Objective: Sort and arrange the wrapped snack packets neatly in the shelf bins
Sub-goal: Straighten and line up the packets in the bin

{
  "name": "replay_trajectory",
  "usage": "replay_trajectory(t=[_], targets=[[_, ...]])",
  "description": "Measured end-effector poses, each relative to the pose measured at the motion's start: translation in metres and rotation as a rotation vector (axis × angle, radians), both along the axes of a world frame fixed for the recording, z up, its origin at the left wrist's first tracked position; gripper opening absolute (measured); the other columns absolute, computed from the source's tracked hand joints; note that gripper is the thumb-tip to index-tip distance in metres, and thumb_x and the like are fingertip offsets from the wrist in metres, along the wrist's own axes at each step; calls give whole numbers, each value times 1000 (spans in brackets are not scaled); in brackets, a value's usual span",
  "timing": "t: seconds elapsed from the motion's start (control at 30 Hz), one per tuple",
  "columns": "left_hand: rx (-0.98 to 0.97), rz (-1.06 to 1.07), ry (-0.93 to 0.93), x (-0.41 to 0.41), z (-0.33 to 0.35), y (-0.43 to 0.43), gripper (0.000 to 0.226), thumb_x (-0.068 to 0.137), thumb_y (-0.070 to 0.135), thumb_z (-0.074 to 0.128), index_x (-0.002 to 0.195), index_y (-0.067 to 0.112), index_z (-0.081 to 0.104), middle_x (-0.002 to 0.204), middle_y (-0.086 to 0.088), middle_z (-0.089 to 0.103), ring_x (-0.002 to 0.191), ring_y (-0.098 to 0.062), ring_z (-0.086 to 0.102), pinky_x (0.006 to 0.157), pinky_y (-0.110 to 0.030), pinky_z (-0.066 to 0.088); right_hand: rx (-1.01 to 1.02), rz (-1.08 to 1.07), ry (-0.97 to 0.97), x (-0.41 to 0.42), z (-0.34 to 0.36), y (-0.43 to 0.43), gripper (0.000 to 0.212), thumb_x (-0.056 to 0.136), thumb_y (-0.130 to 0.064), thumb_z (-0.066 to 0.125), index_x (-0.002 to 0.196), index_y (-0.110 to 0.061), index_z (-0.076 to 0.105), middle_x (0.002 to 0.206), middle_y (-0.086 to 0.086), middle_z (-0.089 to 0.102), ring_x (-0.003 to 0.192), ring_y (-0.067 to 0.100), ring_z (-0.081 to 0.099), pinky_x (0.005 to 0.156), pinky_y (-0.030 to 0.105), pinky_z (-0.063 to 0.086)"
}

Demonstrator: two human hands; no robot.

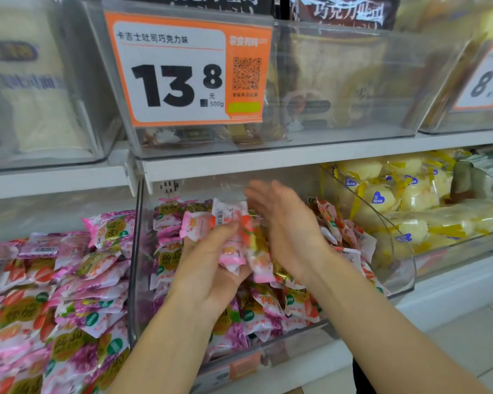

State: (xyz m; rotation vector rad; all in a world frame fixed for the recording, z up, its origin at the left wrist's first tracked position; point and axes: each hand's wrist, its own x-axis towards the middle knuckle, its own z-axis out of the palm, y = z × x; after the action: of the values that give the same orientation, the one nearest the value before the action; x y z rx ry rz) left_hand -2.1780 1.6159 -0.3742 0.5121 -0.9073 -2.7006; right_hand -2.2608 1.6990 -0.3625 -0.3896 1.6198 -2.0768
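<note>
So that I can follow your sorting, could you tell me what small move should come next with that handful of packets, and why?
Probably press the open right hand against the pink packets to square them up. The left hand grips several at uneven angles above the clear bin, and the right hand is beside them, holding nothing.

Left grip (pixel 208 268) clutches several pink-and-white snack packets (pixel 228 223); right grip (pixel 288 231), fingers straight and blurred, sits just right of them. Below both, a clear shelf bin (pixel 402 251) holds more packets.
</note>
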Motion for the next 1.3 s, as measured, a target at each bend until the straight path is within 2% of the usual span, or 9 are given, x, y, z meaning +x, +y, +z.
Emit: replay_trajectory(t=[0.07, 0.17, 0.27, 0.37, 0.5, 0.73, 0.93, 1.07, 1.3], targets=[[81, 36, -9, 1, 5, -2, 14, 81, 4, 62, 92, 10, 68, 96, -11, 73, 81, -21, 71, 77, -38, 58, -9, -107, 7, -15, 5, 6, 24, 96, -16, 43, 116, -14, 57, 127, 10, 57, 120, 20, 52, 104, 36, 38], [157, 50, 34, 2, 10, -1, 10, 85, 8, 57, 82, 9, 67, 83, -10, 73, 73, -21, 71, 71, -37, 58, 23, -163, 19, -38, -1, 14, 20, 95, 0, 43, 109, -6, 57, 111, 16, 58, 106, 27, 59, 86, 30, 52], [218, 66, 65, 3, 10, -4, 12, 87, 13, 55, 85, 10, 67, 84, -8, 73, 73, -21, 72, 66, -37, 59, 448, -196, 402, -58, -14, 14, 26, 94, 4, 42, 111, -5, 58, 111, 13, 61, 107, 24, 59, 87, 28, 49], [246, 130, 101, 4, 12, -10, 13, 87, 15, 55, 92, 12, 66, 93, -6, 72, 84, -21, 72, 79, -41, 57, 881, -138, 758, -72, -26, 3, 22, 93, -10, 50, 112, -2, 58, 112, 15, 63, 107, 29, 58, 84, 31, 45], [188, 174, 126, 4, 14, -14, 16, 83, 18, 58, 96, 13, 65, 91, -6, 72, 84, -21, 72, 83, -43, 55, 1341, 23, 817, -75, -32, -14, 44, 88, -40, 57, 116, -7, 51, 118, 17, 56, 116, 35, 48, 85, 41, 45], [147, 194, 111, 3, 18, -9, 14, 73, 14, 64, 87, 14, 67, 82, -4, 74, 79, -17, 72, 73, -42, 58, 1110, -38, 780, -86, -18, -2, 32, 87, -10, 58, 117, 0, 56, 117, 15, 59, 108, 30, 57, 88, 32, 47], [145, 208, 25, 3, 17, -11, 28, 62, 2, 64, 88, 11, 67, 96, -7, 72, 98, -19, 67, 90, -39, 52, 1105, -82, 878, -108, -12, -5, 36, 83, 10, 48, 114, -7, 56, 127, 15, 49, 115, 29, 51, 95, 32, 43], [161, 223, 17, 4, 16, -12, 18, 67, -1, 63, 80, 12, 66, 92, -8, 73, 97, -20, 68, 90, -40, 52, 1138, 2, 982, -114, -22, -14, 33, 82, -2, 56, 112, -14, 52, 123, 9, 50, 115, 30, 47, 93, 34, 43], [203, 234, -7, 1, 16, -11, 23, 60, 0, 64, 80, 9, 66, 110, -13, 69, 103, -24, 66, 104, -42, 43, 1250, 238, 882, -122, -24, -11, 72, 75, -26, 75, 137, -21, 39, 139, 3, 42, 123, 26, 45, 102, 40, 39]])
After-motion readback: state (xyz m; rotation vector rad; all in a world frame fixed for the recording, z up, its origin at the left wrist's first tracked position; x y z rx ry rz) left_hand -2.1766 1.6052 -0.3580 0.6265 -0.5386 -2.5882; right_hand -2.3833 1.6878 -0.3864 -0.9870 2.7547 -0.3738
